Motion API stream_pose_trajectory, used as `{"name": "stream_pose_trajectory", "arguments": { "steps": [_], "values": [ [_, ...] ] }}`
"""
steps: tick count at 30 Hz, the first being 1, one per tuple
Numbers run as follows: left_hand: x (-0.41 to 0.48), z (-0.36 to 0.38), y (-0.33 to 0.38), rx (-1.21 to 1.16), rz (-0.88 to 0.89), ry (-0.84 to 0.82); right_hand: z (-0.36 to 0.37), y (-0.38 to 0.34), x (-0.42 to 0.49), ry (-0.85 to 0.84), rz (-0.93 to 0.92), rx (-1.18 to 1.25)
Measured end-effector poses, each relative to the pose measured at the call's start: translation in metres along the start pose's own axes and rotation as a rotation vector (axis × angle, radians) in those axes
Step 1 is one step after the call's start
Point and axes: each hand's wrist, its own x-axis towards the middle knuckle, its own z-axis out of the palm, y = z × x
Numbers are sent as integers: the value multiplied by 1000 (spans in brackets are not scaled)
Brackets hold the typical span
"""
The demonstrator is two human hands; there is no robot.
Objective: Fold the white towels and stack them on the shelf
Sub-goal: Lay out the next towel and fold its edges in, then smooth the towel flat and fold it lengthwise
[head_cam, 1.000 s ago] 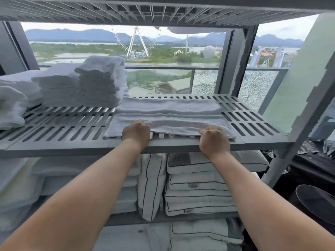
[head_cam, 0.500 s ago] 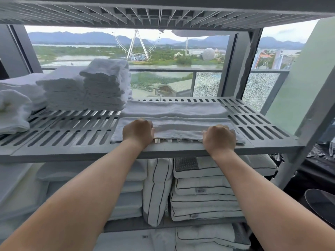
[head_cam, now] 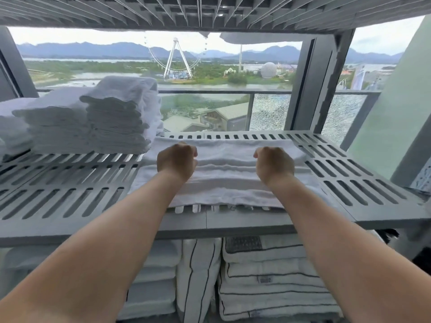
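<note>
With fingers of left hand (head_cam: 176, 160) and right hand (head_cam: 273, 165) curled, pinching the long white terry towel (head_cam: 228, 180) on the grey slatted plastic shelf (head_cam: 70, 201), keep edges level, press flat.

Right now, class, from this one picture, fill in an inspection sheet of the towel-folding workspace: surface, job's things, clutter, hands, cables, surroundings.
Surface: grey slatted shelf, part bare, part stacked.
Job's things: white towel lying partly folded on it; folded towel stacks to its left.
Clutter: striped bedding on the level below.
Hands: left hand and right hand both curled on the towel, seemingly pinching a fold.
Cables: nothing seen.
Surroundings: window onto a Ferris wheel, water and hills; shattered glass panel in the railing.
</note>
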Motion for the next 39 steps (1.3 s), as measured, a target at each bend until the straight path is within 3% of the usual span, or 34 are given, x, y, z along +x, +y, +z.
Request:
{"name": "stream_pose_trajectory", "arguments": {
  "steps": [6,13,18,23,27,30,33,36,39],
  "values": [
    [42,10,-6,206,28,-234,13,-4,66,-332,-104,-109],
    [90,10,0,291,-66,-99,12,-25,122,-232,119,-73],
    [138,23,0,173,-238,-78,16,-36,160,-244,161,-69],
    [193,40,0,-57,-234,-32,28,-35,199,-208,183,62],
    [206,74,2,-197,-21,-295,64,-34,207,-392,-32,184],
    [197,97,5,-216,41,-299,97,-31,209,-464,-120,196],
    [191,102,16,-119,-30,-293,119,-28,214,-487,-82,169],
    [189,104,29,-70,-194,-457,128,-24,221,-442,-99,183],
    [186,113,32,-116,-215,-586,131,-22,225,-455,-96,190]
  ]
}}
